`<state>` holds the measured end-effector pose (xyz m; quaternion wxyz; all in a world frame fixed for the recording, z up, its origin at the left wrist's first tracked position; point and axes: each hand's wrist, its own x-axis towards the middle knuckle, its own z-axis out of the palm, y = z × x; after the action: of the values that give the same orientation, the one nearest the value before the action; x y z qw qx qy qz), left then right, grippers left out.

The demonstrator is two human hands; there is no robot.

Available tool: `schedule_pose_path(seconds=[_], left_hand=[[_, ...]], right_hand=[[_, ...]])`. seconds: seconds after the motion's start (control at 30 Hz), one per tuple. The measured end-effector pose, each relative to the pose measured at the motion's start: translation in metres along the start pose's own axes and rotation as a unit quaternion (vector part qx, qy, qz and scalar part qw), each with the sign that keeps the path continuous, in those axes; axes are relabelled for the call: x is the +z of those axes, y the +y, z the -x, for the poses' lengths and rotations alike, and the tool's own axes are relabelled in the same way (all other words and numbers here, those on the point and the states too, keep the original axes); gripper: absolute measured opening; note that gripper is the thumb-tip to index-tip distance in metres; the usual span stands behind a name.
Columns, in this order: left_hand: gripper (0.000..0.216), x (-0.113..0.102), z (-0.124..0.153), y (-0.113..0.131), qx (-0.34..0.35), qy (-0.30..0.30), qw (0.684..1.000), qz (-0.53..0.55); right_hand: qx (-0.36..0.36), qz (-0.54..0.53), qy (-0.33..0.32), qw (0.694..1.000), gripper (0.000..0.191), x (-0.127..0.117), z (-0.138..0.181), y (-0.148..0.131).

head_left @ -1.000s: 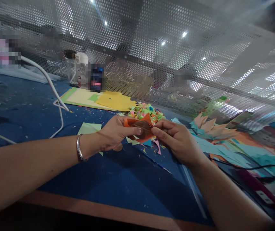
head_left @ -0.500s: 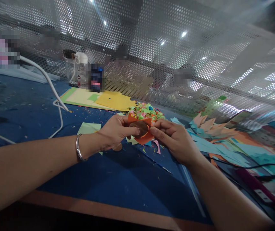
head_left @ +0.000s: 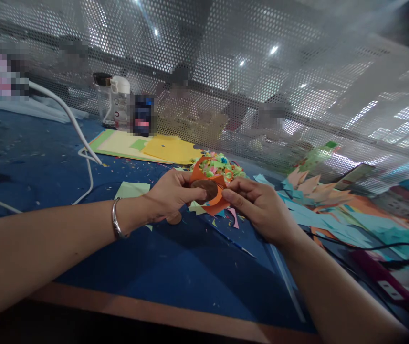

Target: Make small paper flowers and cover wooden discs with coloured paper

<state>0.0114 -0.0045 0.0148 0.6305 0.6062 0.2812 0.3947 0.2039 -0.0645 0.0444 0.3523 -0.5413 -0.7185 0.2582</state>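
Observation:
My left hand (head_left: 170, 195) is closed, its thumb pressing a round brown disc (head_left: 207, 189) against a piece of orange paper (head_left: 218, 206). A curved orange strip stands up above the disc. From the other side, my right hand (head_left: 257, 203) pinches the right edge of the same paper between thumb and fingers. Whether those fingers also hold a small tool is hidden. Just behind both hands lies a heap of mixed paper scraps (head_left: 222, 165). On the blue table below them is a slim blue pen-like tool (head_left: 238, 245), with a small tan disc (head_left: 174, 218) under my left hand.
Yellow and green paper sheets (head_left: 118, 143) lie at the back, before two bottles (head_left: 121, 105). A white cable (head_left: 57, 102) runs at left. Right of my hands are light-blue paper pieces (head_left: 315, 215), folded peach paper (head_left: 306, 184) and a purple power strip (head_left: 379, 274).
A curved strip of the orange paper now stands up above the brown disc, where the paper's top edge was lower before. Both hands stay nearly in place.

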Motion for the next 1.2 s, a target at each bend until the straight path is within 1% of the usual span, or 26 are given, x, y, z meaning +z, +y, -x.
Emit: schedule_pose_path(seconds=[0.17, 0.33, 0.47, 0.6, 0.67, 0.9, 1.2], left_hand=[[0.016, -0.0015, -0.0007, -0.0008, 0.0, 0.0, 1.0, -0.011], [0.02, -0.0014, -0.0004, 0.0007, -0.003, -0.036, 0.999, 0.032], [0.016, -0.0013, -0.0006, 0.0006, -0.001, -0.043, 0.998, 0.038], [0.019, -0.0008, -0.0014, 0.0, -0.009, -0.066, 0.994, 0.086], [0.02, -0.001, -0.0019, -0.0002, -0.012, -0.073, 0.993, 0.092], [0.016, -0.0036, -0.0021, 0.0003, -0.012, -0.079, 0.995, 0.055], [0.015, -0.0057, -0.0034, 0.0021, 0.005, -0.094, 0.995, 0.024]], right_hand=[[-0.017, 0.016, -0.003, 1.0, 0.033, -0.0015, -0.0001, -0.0018], [-0.021, 0.031, -0.006, 0.999, 0.034, -0.0031, 0.0, -0.0011], [-0.019, 0.026, -0.007, 0.999, 0.034, -0.0038, 0.0001, -0.0002], [-0.015, 0.026, -0.018, 0.999, 0.035, -0.0047, 0.0005, -0.0008], [-0.019, 0.033, -0.019, 0.999, 0.035, -0.005, 0.0006, -0.0014], [-0.016, 0.028, -0.025, 0.999, 0.038, -0.0041, 0.0008, -0.0015], [-0.032, 0.048, -0.024, 0.998, 0.038, -0.0052, 0.0011, -0.0011]])
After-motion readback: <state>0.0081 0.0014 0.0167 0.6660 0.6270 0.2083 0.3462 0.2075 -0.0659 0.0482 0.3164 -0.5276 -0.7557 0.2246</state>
